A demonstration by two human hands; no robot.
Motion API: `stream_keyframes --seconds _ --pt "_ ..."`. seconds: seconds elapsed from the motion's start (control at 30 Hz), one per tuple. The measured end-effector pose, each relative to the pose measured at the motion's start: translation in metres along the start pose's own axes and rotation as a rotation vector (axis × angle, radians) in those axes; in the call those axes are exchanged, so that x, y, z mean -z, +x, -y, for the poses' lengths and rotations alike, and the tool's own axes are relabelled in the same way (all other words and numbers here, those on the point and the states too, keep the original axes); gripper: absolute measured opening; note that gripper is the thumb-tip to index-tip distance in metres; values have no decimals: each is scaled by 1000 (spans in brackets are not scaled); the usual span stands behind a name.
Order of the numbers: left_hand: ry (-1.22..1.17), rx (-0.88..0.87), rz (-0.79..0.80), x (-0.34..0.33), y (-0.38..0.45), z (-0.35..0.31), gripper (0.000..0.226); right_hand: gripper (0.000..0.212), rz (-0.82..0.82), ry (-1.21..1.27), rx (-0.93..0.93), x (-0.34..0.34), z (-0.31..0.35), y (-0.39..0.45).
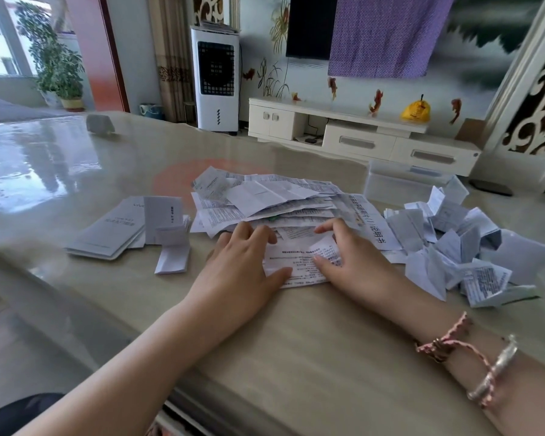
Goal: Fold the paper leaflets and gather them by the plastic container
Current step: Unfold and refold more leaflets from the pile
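A living room with a painted fish-and-flower wall, a white low TV cabinet (359,133) and a white upright air cooler (216,78) lies behind a broad, glossy beige table (296,341) that fills the foreground.

Near the table's middle sits a loose heap of unfolded white printed paper leaflets (265,196), sheets overlapping at odd angles. Just in front of that heap, toward the near edge, lies one white printed leaflet (291,262), partly folded. The left hand (243,265) rests flat on its left end, fingers straight and spread, thumb lying across the paper's lower left corner. The right hand (356,259) presses on its right part, fingers bent a little, fingertips holding down a turned-over flap; it does not curl round the sheet. A pink braided cord and a pale bangle (491,369) circle the right wrist.

Toward the table's right edge a jumble of white folded leaflets (453,243) is piled, touching the heap's right side. Behind that jumble, at the far right edge, stands a clear rectangular plastic container (403,182).

To the left of the heap lies a flat stack of pale grey booklets (114,231) with a few narrow folded white slips (172,256) beside it.
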State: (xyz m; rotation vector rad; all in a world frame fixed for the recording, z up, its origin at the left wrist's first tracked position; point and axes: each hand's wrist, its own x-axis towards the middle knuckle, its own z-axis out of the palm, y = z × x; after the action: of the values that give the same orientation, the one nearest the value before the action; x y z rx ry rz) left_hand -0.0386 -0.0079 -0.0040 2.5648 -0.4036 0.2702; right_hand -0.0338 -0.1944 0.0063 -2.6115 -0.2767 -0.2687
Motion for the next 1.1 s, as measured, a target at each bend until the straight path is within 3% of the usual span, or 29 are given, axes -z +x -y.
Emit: stream_keyframes --seconds 0.17,0.67,0.8,0.93,1.1 --pt "65 -8 -25 -1 -4 -3 44 36 -99 -12 89 -5 0 4" --pt "147 -23 -42 -3 1 -6 34 26 -81 10 82 -13 -2 16" --pt "160 -86 -11 -4 2 -7 26 34 -108 -68 86 -13 2 13" --pt "194 -95 7 -4 6 -5 24 59 -197 -227 137 -12 10 -3" --pt "182 -92 30 -2 6 -4 27 52 -103 -226 103 -4 11 -16"
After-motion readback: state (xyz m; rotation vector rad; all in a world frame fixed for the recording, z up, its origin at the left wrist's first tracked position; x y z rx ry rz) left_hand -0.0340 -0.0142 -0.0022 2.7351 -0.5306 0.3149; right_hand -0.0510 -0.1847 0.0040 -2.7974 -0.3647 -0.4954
